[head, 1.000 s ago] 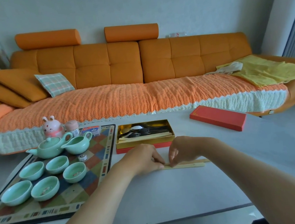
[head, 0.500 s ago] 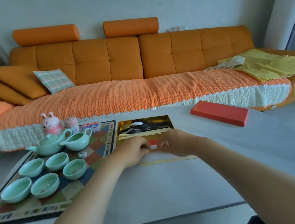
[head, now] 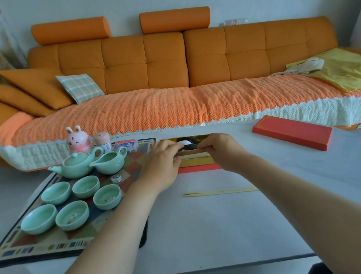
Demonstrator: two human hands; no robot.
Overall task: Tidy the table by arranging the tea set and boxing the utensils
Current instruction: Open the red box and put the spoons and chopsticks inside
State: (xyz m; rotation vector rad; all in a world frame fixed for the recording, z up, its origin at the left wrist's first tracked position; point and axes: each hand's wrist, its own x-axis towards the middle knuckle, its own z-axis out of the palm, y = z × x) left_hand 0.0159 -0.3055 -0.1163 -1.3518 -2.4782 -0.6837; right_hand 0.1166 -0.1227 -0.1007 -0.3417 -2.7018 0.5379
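A gold-lined utensil box point(head: 197, 161) with a red base stands on the white table, holding dark utensils and pale chopsticks. My left hand point(head: 163, 161) and my right hand point(head: 220, 147) are both over the box, pinching the two ends of a wooden chopstick pair point(head: 190, 152) laid across it. Another pale chopstick pair point(head: 220, 192) lies on the table in front of the box. The red box lid point(head: 293, 134) rests to the right. On the patterned mat point(head: 40, 247) stand a green teapot point(head: 77, 164), a green pitcher point(head: 111, 162) and several green cups point(head: 72, 215).
A pink rabbit figure point(head: 76, 140), a small pink jar point(head: 103, 141) and a small packet point(head: 124, 144) stand at the mat's far edge. A tiny round cap point(head: 116, 179) lies near the cups. An orange sofa point(head: 166, 70) runs behind the table.
Both hands lifted one chopstick pair off the table and carried it forward onto the box. The other pair stayed on the table.
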